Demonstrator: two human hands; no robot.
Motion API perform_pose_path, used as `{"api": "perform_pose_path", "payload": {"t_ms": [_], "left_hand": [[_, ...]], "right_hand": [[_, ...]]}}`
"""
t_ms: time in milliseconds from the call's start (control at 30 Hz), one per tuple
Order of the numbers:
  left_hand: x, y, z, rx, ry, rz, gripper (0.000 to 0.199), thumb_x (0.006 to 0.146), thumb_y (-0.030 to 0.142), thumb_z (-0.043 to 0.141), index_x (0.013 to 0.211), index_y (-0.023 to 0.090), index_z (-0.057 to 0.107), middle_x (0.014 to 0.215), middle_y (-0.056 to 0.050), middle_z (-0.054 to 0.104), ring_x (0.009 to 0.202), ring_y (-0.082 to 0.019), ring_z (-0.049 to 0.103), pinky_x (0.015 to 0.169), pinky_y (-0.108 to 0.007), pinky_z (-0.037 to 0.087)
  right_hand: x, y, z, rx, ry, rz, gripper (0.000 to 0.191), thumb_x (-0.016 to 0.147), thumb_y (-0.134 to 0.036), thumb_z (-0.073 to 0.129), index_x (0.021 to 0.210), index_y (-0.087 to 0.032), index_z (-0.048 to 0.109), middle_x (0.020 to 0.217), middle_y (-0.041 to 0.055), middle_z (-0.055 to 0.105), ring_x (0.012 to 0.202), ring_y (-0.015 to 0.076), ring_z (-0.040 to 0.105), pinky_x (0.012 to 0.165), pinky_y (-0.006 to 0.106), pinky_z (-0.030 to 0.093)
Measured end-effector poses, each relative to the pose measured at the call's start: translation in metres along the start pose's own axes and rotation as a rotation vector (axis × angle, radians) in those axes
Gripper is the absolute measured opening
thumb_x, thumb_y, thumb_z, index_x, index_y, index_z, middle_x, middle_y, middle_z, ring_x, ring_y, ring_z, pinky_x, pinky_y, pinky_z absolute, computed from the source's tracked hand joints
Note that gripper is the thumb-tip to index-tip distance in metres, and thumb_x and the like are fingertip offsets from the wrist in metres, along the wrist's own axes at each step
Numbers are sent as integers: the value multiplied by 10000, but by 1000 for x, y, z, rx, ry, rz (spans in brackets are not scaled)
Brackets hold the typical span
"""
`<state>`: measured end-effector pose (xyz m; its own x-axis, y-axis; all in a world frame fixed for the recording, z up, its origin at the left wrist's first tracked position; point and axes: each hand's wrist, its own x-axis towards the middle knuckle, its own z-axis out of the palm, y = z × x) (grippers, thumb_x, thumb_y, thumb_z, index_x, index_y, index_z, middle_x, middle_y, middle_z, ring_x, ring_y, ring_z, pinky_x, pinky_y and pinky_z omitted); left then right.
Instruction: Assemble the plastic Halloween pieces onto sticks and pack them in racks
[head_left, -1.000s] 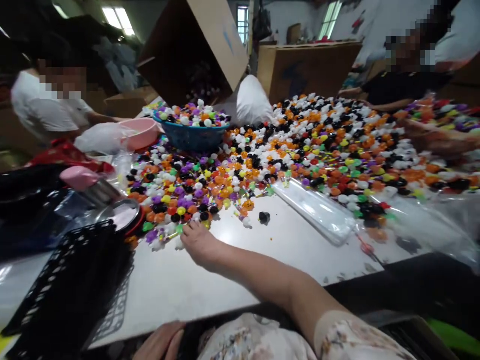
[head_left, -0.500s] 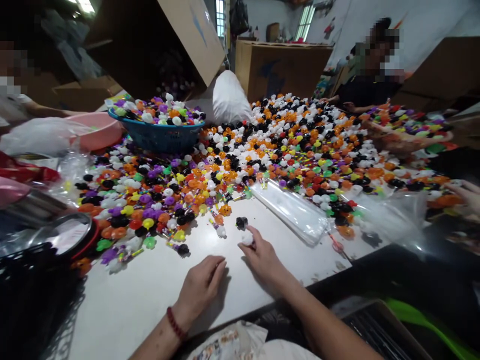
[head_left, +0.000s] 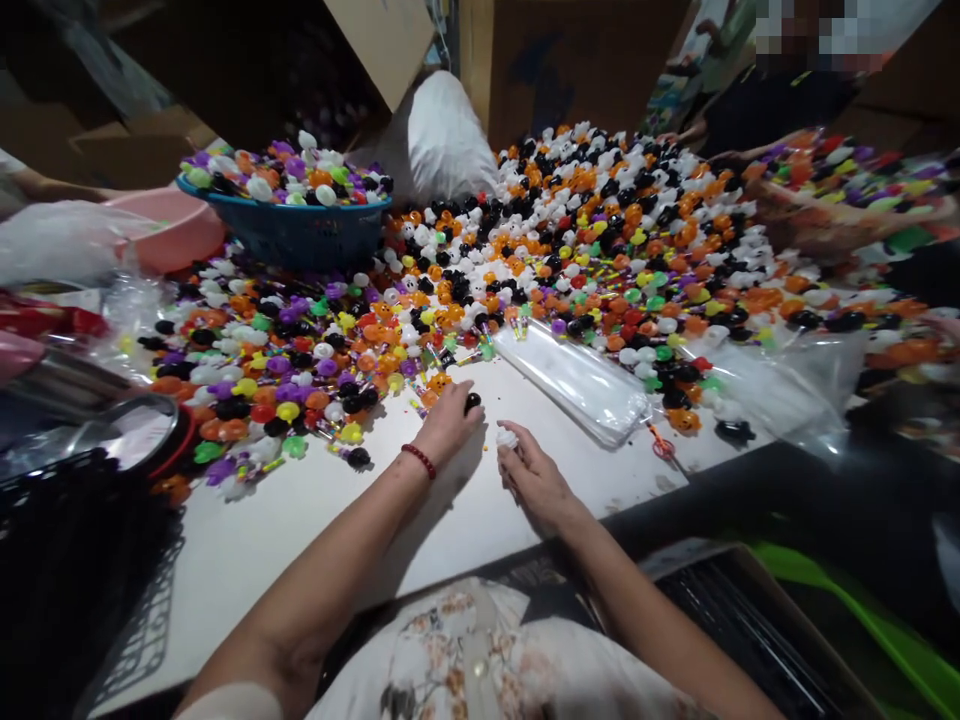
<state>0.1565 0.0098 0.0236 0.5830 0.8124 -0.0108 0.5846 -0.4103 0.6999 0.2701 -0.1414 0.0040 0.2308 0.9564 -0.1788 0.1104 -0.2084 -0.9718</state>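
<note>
My left hand (head_left: 448,425), with a red bead bracelet at the wrist, reaches to the near edge of the pile. Its fingers are closed on a small black piece (head_left: 472,401). To its right, my right hand (head_left: 534,478) is closed around a small white piece (head_left: 507,438), held just above the white table (head_left: 300,540). Beyond both hands spreads a big heap of small coloured pieces (head_left: 450,290) in orange, white, black, purple, green and yellow. A stack of clear plastic bags (head_left: 574,385) lies flat beyond my right hand.
A blue basin (head_left: 292,228) heaped with pieces and a pink basin (head_left: 169,230) stand back left. Black baskets (head_left: 67,590) are at the left. Scissors (head_left: 663,446) lie by the bags. A person (head_left: 784,105) is across at the back right.
My left hand has moved forward and right, and closed on the black piece. My right hand has drawn slightly back with the white piece. The view has tilted down.
</note>
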Motion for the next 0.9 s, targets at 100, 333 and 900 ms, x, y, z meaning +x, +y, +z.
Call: {"api": "perform_pose_path", "payload": {"t_ms": [100,333,900], "left_hand": [[-28,3,-9,-769,112,-301,210,892,257,621,1075,158,592,1047,-82,647,944,-179,665,885,-346,556],[-89,8,-26,-1365,164,-560,368,758,414,793,900,124,616,821,-81,708,623,-107,639,522,-174,493],[-135,9,2,-1252,94,-427,367,869,552,594,882,201,488,700,30,540,615,-102,532,587,-219,428]], "right_hand": [[-6,-5,3,31,-5,-39,515,946,-505,495,1387,-243,453,788,-37,563,519,87,454,487,215,405],[-18,-30,28,-155,-47,-244,329,956,-357,519,1236,-186,545,774,-16,630,651,127,563,651,249,443],[-34,-28,27,-315,-78,-384,275,963,-316,535,1170,-178,651,1081,88,719,989,201,669,898,331,498]]}}
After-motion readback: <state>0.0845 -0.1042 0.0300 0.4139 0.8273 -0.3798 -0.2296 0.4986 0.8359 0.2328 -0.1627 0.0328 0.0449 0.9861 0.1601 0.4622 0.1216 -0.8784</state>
